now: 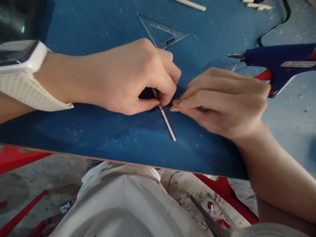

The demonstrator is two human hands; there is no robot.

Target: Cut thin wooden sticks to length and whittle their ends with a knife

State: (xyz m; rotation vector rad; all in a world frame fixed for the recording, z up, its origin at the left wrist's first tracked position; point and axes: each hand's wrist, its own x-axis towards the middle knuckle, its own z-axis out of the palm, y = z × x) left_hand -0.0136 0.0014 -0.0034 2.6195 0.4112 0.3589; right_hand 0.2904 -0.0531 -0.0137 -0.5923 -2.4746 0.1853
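My left hand (145,79), with a watch (22,57) on its wrist, is closed around a thin wooden stick (168,125). The stick slants down toward me over the blue tabletop, its upper part hidden by my fingers. Close on the right, my right hand (222,98) pinches a thin, narrow blade-like piece (170,107). That piece reaches across to the stick just below my left fingertips; its exact kind is too small to make out.
A clear set square (164,29) lies beyond my left hand. At the right rests a blue glue gun (276,59), its nozzle pointing left, with a black cord (274,24) behind. Wooden sticks (192,4) lie at the far side. The table's edge (123,162) runs in front of me.
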